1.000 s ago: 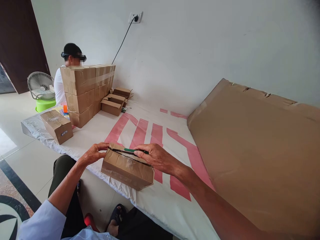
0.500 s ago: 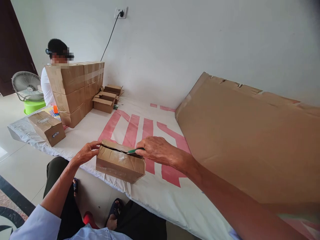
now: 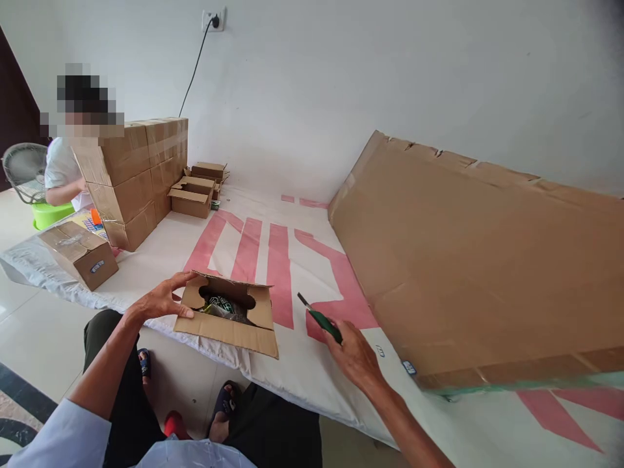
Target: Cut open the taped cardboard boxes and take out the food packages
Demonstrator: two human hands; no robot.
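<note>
Left hand [image 3: 163,301] lies flat with fingers spread, while right hand [image 3: 355,354] is curled closed, forearm outstretched.

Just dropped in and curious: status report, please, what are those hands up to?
Left hand on open box, flaps spread. Right hand grips green cutter, clear of box. Big cardboard sheet lies close at right.

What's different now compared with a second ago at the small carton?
The right hand has pulled the green-handled knife off the small carton and out to the right. The carton's flaps now lie open, showing the contents inside. The left hand stays on the carton's left edge; the stacked boxes are unmoved.
</note>
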